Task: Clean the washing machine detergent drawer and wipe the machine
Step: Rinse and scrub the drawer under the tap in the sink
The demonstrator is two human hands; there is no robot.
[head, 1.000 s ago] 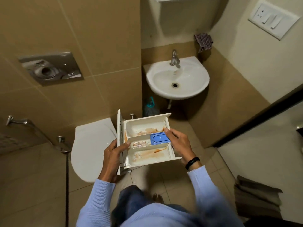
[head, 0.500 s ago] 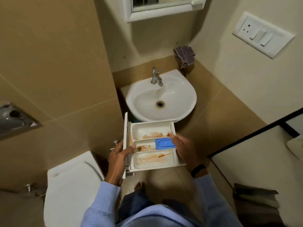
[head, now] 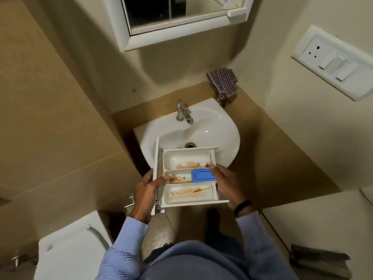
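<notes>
A white detergent drawer [head: 187,196] with three compartments, smeared with orange-brown residue, is held level over the near rim of a white wash basin [head: 214,128]. A blue insert [head: 203,175] sits in its middle compartment. My left hand [head: 146,191] grips the drawer's left end by the front panel, thumb over the edge. My right hand [head: 225,181] grips the right end, thumb next to the blue insert. The washing machine is out of view.
A chrome tap [head: 182,112] stands at the basin's back. A checked cloth [head: 223,81] hangs on the wall to its right. A mirror cabinet [head: 175,21] is above, a switch plate [head: 335,61] at right, a toilet lid [head: 72,251] at lower left, folded cloths [head: 319,259] at lower right.
The view has closed in on the basin and tilted up; the drawer, still held in both hands, now overlaps the basin's near rim instead of hanging beside the toilet.
</notes>
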